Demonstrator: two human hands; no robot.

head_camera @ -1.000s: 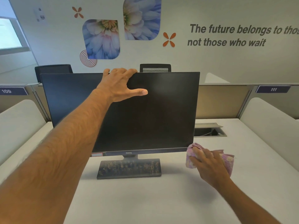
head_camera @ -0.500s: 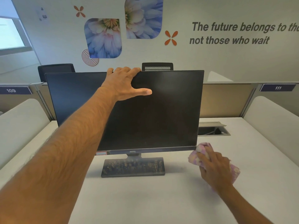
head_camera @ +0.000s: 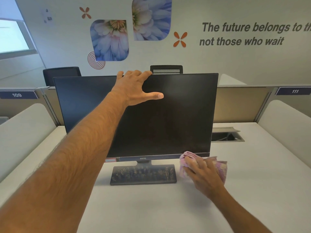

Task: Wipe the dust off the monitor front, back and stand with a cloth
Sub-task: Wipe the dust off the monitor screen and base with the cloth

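Note:
A black monitor [head_camera: 176, 118] with a dark screen stands on the white desk [head_camera: 151, 207]. Its flat rectangular stand base [head_camera: 143, 174] is smudged with dust. My left hand [head_camera: 134, 89] grips the monitor's top edge, fingers over the back and thumb stretched across the screen. My right hand [head_camera: 202, 174] holds a crumpled pink cloth [head_camera: 220, 167] against the bottom right corner of the monitor's lower bezel, just right of the stand base. The back of the monitor is hidden.
An open cable hatch [head_camera: 225, 135] is set in the desk behind the monitor's right side. Padded dividers [head_camera: 25, 132] flank the desk on both sides. Two black chair backs [head_camera: 62, 74] show beyond the rear partition.
My right hand has slid the cloth left and slightly up along the monitor's bottom right edge. My left hand keeps its grip on the top edge.

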